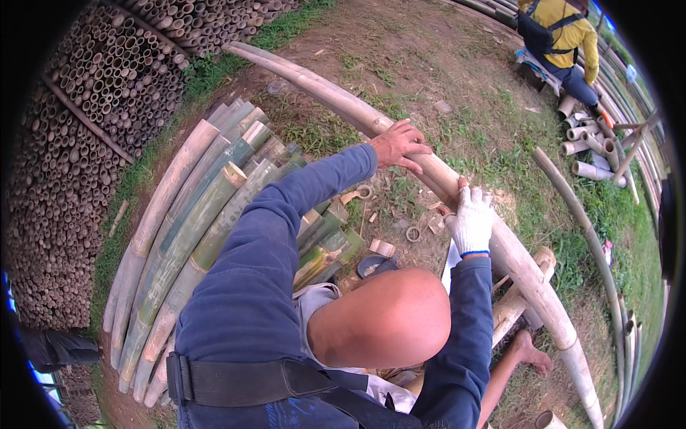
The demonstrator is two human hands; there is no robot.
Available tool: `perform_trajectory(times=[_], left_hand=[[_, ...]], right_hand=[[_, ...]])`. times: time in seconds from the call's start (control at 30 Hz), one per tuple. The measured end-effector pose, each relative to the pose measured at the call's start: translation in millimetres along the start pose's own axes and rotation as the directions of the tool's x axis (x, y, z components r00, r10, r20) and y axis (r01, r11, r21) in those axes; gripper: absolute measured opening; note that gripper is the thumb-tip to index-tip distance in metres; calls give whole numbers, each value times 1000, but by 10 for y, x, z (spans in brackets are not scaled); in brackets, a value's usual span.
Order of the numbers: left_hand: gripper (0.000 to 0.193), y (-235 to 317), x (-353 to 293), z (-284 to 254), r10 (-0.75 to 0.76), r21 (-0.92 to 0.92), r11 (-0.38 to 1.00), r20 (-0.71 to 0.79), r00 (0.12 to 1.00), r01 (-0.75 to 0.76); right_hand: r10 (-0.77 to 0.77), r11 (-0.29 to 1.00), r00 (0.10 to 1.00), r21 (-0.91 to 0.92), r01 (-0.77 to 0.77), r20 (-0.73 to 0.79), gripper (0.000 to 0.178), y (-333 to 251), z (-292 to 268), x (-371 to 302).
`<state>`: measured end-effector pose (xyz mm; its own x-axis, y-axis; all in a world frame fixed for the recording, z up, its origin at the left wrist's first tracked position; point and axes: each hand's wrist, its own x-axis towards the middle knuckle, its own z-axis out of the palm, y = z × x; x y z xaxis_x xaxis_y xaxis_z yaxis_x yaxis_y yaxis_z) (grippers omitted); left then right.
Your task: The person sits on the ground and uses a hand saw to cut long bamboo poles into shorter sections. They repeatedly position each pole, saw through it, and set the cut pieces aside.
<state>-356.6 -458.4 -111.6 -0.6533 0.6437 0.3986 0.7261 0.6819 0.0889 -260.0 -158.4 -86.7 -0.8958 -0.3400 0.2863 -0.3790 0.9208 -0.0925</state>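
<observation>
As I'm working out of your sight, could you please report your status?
Left hand bare, laid over bamboo pole. Right hand, white-gloved, against it. Possibly in the way: shorter bamboo piece crossing under the pole.

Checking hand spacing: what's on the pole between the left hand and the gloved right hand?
Nothing: between left hand and gloved right hand, the pole's upper surface is bare, head view.
</observation>
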Motion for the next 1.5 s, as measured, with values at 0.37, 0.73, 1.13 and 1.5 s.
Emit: perform_trajectory(times=[0.37, 0.73, 1.13, 1.5], left_hand=[[149, -1367, -1128, 834, -840, -771, -540, 522, 150, -337], [120, -147, 233, 2040, -835, -873, -94, 331, 439, 479], [109, 2483, 160, 1658, -325, -682, -8, 693, 643, 731], [99, 2859, -600, 753, -117, -644, -13, 760, 639, 765]], right_hand=[[100, 947, 984, 319, -48, -149, 41, 146, 142, 139], [227, 891, 957, 436, -129, -180, 51, 71, 651, 207], [88, 960, 952, 281, -2, -294, 40, 622, 283, -223], [36, 966, 954, 255, 43, -296, 51, 331, 16, -575]])
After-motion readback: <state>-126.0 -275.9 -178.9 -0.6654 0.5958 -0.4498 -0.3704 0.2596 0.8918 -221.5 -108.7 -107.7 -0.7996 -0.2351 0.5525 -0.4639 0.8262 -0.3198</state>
